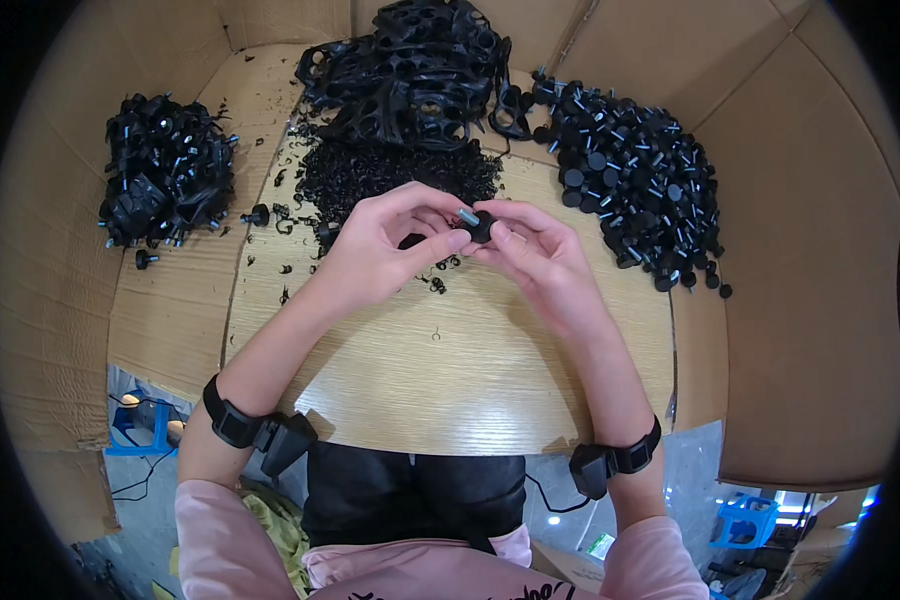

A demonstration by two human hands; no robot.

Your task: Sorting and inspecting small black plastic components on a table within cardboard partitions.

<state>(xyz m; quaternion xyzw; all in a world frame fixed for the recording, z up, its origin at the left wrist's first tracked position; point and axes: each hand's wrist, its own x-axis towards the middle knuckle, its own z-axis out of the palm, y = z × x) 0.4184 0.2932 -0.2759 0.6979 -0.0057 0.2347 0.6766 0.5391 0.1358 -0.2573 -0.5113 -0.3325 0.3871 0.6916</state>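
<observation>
Pink cloth shirt (pixel 420 575) nearest, two hands at one studded black part

Two bare forearms (pixel 615 375), each wearing one black strapped device (pixel 288 442), reach over one pale wood-grain tabletop (pixel 450 400). Above its middle is one round black part with a silver metal stud (pixel 483 228), stud tilted up and leftward. Thumb and forefinger of the right hand (pixel 550 262) are closed on its black head. Thumb and forefinger of the left hand (pixel 375 255) are bent nearly together at its other side; whether they also grip it cannot be told.

Four heaps surround the hands: black studded pieces (pixel 165 175) at left, black holed sheets (pixel 405 75) at the far middle, black curled shavings (pixel 400 178) just nearer, and round black studded parts (pixel 640 175) at right, all overlapping too much to count. Two loose studded pieces (pixel 259 215) lie near the left heap.
</observation>
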